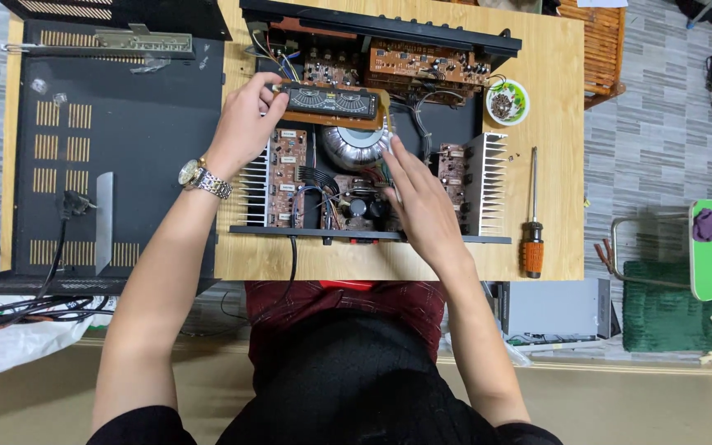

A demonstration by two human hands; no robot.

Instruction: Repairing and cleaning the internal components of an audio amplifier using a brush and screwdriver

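Head view. The amplifier chassis (pixel 372 140) sits open on the wooden worktop (pixel 554 99); its black top cover (pixel 117 140) is already off and lies to my left, with a power plug (pixel 76 203) resting on it. Screws are out too, I judge: a small green-rimmed dish (pixel 507 102) by the chassis holds a heap of small dark bits. The orange-handled screwdriver (pixel 531 231) lies untouched on the worktop, to the right of the chassis.

My left hand (pixel 245 124) has its fingers (pixel 278 86) curled around the left end of the long dark display board (pixel 331 101), lifted above the ring transformer (pixel 356 147). My right hand (pixel 422 202) lies flat and open, holding nothing, fingertips up near the board's right end; contact there I cannot tell.

Progress, as I read it: casing opened, display board loose at least on the left. Circuit boards, both finned heatsinks (pixel 486 181) and wiring still sit in place.
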